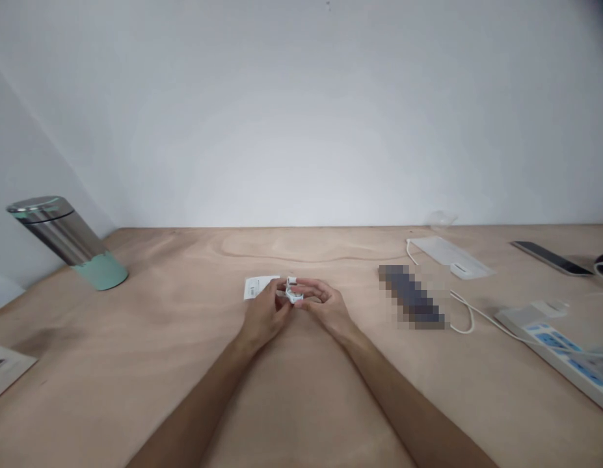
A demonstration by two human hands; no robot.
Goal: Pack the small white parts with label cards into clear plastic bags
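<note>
My left hand [265, 313] and my right hand [326, 307] meet above the middle of the table. Between their fingertips is a small white coiled cable [294, 297], with a pale block-like end at its top. Its finer details are too small to make out. Both hands have their fingers bent and closed on it, the left from one side and the right from the other. Just behind my left hand lies a white packet [255, 286] with printed marks, partly covered by the hand.
A steel and mint-green tumbler [69, 244] stands at left on the wooden table [174, 364]. To the right are a pixelated dark object [413, 298], a clear sleeve [447, 255], a phone [549, 257], and a power strip [555, 351] with white cables. A printed sheet [8, 370] lies front left.
</note>
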